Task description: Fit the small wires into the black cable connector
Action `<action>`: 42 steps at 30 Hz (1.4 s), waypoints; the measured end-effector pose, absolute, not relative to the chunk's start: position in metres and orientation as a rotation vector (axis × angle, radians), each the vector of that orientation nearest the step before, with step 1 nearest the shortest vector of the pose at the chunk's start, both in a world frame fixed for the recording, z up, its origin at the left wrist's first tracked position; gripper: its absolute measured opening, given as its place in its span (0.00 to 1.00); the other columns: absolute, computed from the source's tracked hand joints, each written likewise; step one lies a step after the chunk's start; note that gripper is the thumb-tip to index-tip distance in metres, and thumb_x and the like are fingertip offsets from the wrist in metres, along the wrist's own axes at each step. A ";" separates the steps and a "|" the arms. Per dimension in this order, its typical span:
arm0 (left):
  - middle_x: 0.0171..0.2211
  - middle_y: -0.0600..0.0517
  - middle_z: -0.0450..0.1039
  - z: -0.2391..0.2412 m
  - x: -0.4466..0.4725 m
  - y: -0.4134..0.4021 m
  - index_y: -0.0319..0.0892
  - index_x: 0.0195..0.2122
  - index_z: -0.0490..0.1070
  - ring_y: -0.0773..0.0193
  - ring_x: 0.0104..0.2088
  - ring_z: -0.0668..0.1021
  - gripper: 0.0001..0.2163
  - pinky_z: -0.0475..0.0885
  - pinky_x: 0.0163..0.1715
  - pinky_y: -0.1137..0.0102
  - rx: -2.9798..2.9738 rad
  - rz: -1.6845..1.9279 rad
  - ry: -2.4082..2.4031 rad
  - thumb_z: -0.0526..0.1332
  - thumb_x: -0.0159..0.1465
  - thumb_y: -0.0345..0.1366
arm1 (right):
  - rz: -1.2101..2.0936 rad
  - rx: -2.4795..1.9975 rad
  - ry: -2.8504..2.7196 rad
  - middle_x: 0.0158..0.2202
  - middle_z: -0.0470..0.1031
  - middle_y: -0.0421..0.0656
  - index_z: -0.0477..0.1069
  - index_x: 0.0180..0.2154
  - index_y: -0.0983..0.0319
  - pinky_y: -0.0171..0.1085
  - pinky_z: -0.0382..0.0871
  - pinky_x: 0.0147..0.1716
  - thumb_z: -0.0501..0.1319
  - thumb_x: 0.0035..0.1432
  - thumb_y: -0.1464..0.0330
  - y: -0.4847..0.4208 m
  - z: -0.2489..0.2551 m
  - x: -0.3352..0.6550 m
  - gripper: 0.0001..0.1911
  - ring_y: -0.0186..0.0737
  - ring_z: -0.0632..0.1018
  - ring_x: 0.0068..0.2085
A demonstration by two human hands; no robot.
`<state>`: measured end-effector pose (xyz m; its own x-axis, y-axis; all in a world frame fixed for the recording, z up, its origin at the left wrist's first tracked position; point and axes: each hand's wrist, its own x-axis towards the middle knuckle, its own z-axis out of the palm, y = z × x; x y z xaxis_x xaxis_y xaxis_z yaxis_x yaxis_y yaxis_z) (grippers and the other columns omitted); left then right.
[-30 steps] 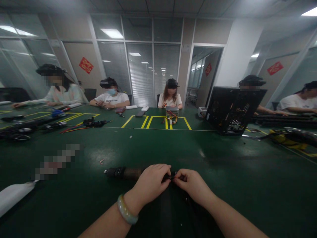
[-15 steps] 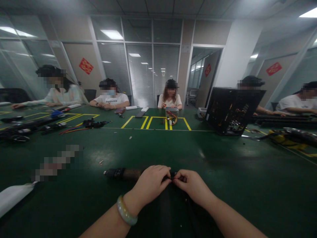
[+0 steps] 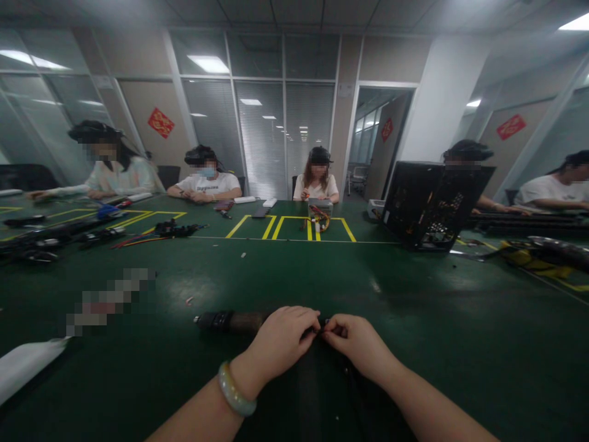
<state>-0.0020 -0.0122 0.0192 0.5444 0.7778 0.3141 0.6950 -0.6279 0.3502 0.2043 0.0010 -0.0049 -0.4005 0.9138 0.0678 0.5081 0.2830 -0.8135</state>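
A dark, cylindrical electric screwdriver (image 3: 246,322) lies across the green table in front of me, its narrow metal tip pointing left. My left hand (image 3: 285,334) is closed over its right part, fingers curled down around the body. Close beside it, my right hand (image 3: 356,345) pinches with thumb and fingertips at the tool's right end. What sits between those right fingertips is too small and dark to make out. A dark cable (image 3: 350,383) trails toward me from below the right hand.
A black computer case (image 3: 435,209) stands at the back right. Cable bundles (image 3: 172,230) lie at the left, and a silver power supply (image 3: 321,207) with coloured wires sits across the table. A white packet (image 3: 30,368) rests at the near left. Several people sit around the table.
Both hands keep nearly the same place and grip on the screwdriver; the fingers shift only very slightly. The whole view drifts a few pixels.
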 end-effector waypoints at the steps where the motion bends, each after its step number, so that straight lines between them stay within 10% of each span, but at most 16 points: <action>1: 0.50 0.54 0.73 0.019 -0.002 -0.013 0.46 0.41 0.70 0.60 0.50 0.74 0.08 0.67 0.52 0.62 2.585 0.675 1.264 0.61 0.62 0.29 | 0.983 -1.271 -2.021 0.29 0.77 0.37 0.76 0.32 0.60 0.30 0.62 0.29 0.61 0.59 0.68 0.001 -0.005 0.204 0.05 0.36 0.76 0.31; 42: 0.53 0.51 0.71 0.020 -0.002 -0.013 0.45 0.42 0.69 0.58 0.52 0.74 0.08 0.68 0.53 0.61 2.586 0.653 1.311 0.62 0.61 0.30 | 0.958 -1.282 -2.019 0.29 0.77 0.37 0.76 0.32 0.60 0.30 0.62 0.28 0.62 0.58 0.68 0.002 -0.006 0.204 0.05 0.36 0.76 0.30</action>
<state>-0.0018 -0.0131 0.0202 0.5177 0.7992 0.3054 0.7252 -0.5993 0.3390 0.2036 0.0017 -0.0063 -0.3879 0.9184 0.0784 0.5201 0.2883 -0.8040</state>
